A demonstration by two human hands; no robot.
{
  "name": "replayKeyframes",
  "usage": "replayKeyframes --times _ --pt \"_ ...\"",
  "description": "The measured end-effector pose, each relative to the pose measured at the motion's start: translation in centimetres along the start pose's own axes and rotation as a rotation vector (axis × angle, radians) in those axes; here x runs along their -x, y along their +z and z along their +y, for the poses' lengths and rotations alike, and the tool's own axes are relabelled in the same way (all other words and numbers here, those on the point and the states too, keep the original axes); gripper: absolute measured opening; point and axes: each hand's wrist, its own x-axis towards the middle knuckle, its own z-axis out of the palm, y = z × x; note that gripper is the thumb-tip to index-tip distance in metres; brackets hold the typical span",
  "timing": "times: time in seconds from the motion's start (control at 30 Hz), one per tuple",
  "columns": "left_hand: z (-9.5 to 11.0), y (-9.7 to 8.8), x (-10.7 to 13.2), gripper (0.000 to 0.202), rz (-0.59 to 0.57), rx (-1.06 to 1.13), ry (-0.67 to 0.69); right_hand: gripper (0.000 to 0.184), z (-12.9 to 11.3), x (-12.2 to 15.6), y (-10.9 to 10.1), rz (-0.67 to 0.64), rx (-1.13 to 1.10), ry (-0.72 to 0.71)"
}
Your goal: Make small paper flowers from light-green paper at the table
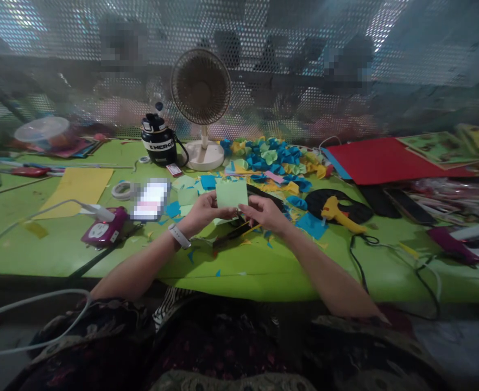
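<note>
Between my two hands is a light green paper square point(232, 196), raised above the table. My left hand point(202, 213) pinches it at the left edge, and a pale watch band circles that wrist. At the lower right corner, the fingers of my right hand point(266, 212) are closed on the same paper. Under the hands lie dark, narrow items that I cannot fully make out. Blue, yellow and green paper scraps point(174, 209) are strewn around them. Behind the square sits a heap of crumpled paper pieces point(270, 157) in blue, green and yellow.
A small fan point(201, 89) and a black bottle point(158, 142) stand at the back. Left are a lit phone point(152, 200), a purple power strip point(103, 231) and a yellow sheet point(79, 187). Right are a yellow glue gun point(339, 214) with its cord and a red sheet point(386, 160).
</note>
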Motion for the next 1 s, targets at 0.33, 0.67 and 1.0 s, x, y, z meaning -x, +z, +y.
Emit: replayKeyframes --times 0.33,0.67,1.0 --pt "1.0 -1.8 -0.4 0.044 0.099 0.023 -0.084 0.052 -0.5 -0.1 -2.6 0.269 -0.111 -0.08" --pt "0.2 0.2 0.3 0.057 0.008 0.08 -0.111 0.051 -0.5 0.1 -0.3 0.005 0.009 -0.022" --pt "1.0 -1.6 -0.2 0.052 0.046 0.151 -0.063 0.05 -0.7 0.1 -2.3 0.214 -0.115 -0.051"
